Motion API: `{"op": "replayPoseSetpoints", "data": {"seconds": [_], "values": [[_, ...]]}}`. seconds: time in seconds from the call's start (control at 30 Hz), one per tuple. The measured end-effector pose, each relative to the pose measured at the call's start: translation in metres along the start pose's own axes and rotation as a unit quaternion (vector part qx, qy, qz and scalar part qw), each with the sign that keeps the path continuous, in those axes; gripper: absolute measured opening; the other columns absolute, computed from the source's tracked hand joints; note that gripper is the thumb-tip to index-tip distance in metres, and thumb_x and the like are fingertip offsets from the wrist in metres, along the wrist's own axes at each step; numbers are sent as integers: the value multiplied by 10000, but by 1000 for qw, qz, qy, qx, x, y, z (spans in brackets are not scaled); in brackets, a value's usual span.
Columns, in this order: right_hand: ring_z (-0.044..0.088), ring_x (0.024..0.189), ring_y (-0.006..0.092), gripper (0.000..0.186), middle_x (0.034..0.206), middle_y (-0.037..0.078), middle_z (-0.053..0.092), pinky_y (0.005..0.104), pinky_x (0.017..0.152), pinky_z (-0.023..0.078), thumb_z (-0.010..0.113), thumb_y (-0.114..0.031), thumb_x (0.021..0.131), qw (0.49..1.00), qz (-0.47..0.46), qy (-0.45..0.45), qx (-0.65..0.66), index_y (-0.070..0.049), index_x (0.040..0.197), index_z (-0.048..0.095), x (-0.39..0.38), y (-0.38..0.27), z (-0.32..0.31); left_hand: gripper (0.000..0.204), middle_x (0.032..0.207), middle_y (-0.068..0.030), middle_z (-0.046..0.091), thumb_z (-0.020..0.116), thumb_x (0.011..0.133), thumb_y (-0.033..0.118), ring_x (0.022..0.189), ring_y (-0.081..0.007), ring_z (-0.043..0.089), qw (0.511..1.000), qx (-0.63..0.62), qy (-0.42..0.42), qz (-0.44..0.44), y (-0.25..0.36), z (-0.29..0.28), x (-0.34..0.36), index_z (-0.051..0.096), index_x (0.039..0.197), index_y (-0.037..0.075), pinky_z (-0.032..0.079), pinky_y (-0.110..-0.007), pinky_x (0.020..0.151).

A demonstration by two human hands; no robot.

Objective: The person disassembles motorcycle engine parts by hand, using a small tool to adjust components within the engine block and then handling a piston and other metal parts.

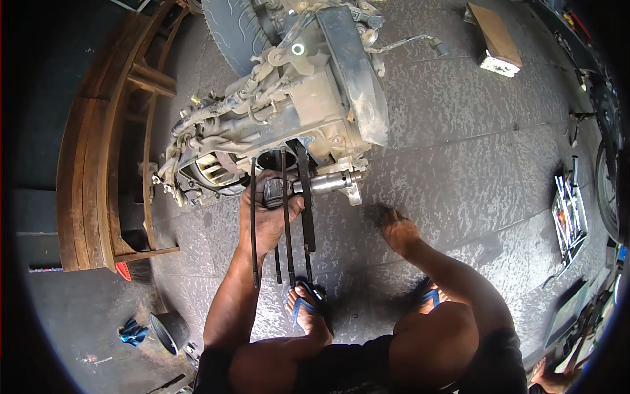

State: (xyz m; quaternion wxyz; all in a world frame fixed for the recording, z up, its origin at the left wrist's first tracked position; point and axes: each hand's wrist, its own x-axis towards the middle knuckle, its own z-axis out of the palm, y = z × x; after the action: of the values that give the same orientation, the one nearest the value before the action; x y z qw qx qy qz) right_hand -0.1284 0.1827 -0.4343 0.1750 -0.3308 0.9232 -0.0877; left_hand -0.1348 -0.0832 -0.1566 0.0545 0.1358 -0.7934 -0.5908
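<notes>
In front of a scooter-type engine (308, 111), my left hand (266, 220) is wrapped around a dark grey round part that looks like a piston (278, 192). A stepped, shiny metal cylinder (327, 183), like a socket, sticks out to the right from the piston's side; how they join is partly hidden. Several long black studs (285, 236) stand out of the engine toward me, crossing in front of the hand. A wider black strip (306, 210) hangs among them. My right hand (400, 233) is low over the floor, apart from the engine, its darkened fingers hard to make out.
A tyre (236, 33) adjoins the engine's far side. Along the left stands a wooden bench frame (105, 184), with a black bucket (169, 331) nearer me. A wooden block (495, 36) lies far right; a tray of tools (568, 220) is at right. Another person's foot (545, 377) shows lower right.
</notes>
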Motion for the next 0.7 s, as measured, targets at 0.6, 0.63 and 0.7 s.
{"op": "replayPoseSetpoints", "data": {"seconds": [0.6, 0.63, 0.7], "values": [[642, 913, 107, 221, 1002, 74, 679, 262, 793, 547, 622, -12, 924, 693, -37, 158, 703, 26, 1140, 604, 16, -45, -239, 338, 740, 32, 577, 810, 756, 48, 673, -51, 519, 999, -19, -10, -26, 5, 2, -1, 613, 1029, 19, 469, -225, 621], [648, 921, 113, 230, 1011, 82, 683, 264, 799, 550, 624, -11, 921, 693, -38, 166, 701, 27, 1148, 608, 15, -46, -239, 345, 739, 33, 573, 811, 755, 50, 670, -51, 515, 1000, -12, -12, -25, 6, 2, -1, 610, 1035, 23, 464, -223, 617], [656, 929, 118, 243, 1024, 93, 688, 267, 810, 553, 636, -11, 913, 698, -37, 176, 693, 26, 1152, 619, 14, -47, -241, 376, 744, 34, 570, 808, 758, 56, 670, -53, 511, 999, 31, -18, -14, 0, -2, -2, 597, 1068, 35, 454, -220, 613]]}}
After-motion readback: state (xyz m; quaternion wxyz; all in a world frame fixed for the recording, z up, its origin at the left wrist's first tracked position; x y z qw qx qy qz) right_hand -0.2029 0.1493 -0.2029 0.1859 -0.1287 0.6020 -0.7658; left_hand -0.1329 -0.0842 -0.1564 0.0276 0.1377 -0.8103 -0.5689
